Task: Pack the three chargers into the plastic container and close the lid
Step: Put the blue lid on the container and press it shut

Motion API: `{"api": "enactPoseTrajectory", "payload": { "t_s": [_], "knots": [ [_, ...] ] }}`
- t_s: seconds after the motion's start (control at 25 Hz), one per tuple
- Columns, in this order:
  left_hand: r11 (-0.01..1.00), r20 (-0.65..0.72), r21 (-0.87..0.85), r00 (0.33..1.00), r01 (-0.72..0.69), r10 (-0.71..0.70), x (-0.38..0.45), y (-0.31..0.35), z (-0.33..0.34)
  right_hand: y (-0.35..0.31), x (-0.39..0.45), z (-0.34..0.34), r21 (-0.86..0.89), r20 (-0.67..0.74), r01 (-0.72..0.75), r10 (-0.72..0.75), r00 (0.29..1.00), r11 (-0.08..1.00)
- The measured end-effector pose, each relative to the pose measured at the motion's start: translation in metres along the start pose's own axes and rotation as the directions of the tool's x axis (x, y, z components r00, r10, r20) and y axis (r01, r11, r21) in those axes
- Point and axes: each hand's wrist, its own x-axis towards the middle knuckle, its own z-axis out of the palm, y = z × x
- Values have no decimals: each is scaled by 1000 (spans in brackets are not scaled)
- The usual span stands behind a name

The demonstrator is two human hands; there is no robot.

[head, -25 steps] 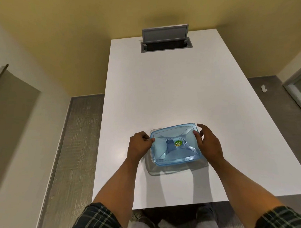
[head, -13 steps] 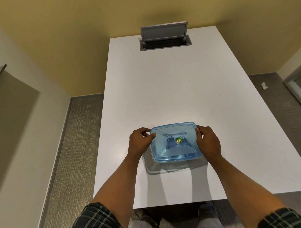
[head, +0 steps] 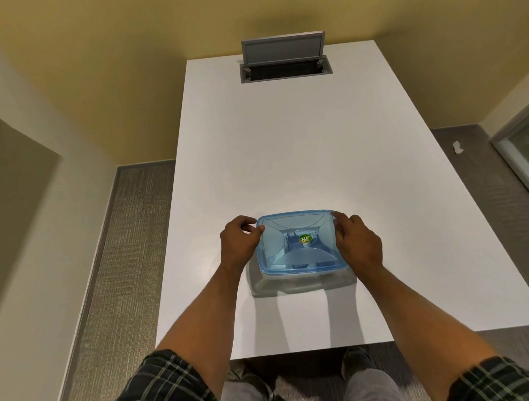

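A clear plastic container (head: 302, 283) stands near the front of the white table (head: 288, 159). Its translucent blue lid (head: 288, 258) with a green sticker lies flat on top. My left hand (head: 237, 244) curls against the lid's left edge, thumb and fingers on the rim. My right hand (head: 357, 242) covers the lid's right edge and far right corner, fingers bent over it. Dark shapes show faintly through the lid; the chargers cannot be made out clearly.
A grey cable hatch (head: 284, 67) with its flap raised sits at the table's far end. Carpeted floor lies to the left and right of the table. A small white scrap (head: 457, 147) lies on the floor at right. The table's front edge is just below the container.
The lid has settled flat onto the container. My right hand moved from hovering with spread fingers to gripping the right edge; my left hand stayed at the left edge.
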Motion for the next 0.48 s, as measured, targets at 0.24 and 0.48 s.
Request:
{"api": "enactPoseTrajectory", "payload": {
  "t_s": [0.24, 0.48],
  "knots": [
    [989, 41, 118, 996, -87, 83, -10, -1, 4, 4, -6, -4, -75, 86, 84, -78, 993, 994],
    [861, 258, 447, 957, -242, 135, -5, 1, 2, 8, -6, -3, -126, 161, 220, -199, 967, 967]
  ]
}}
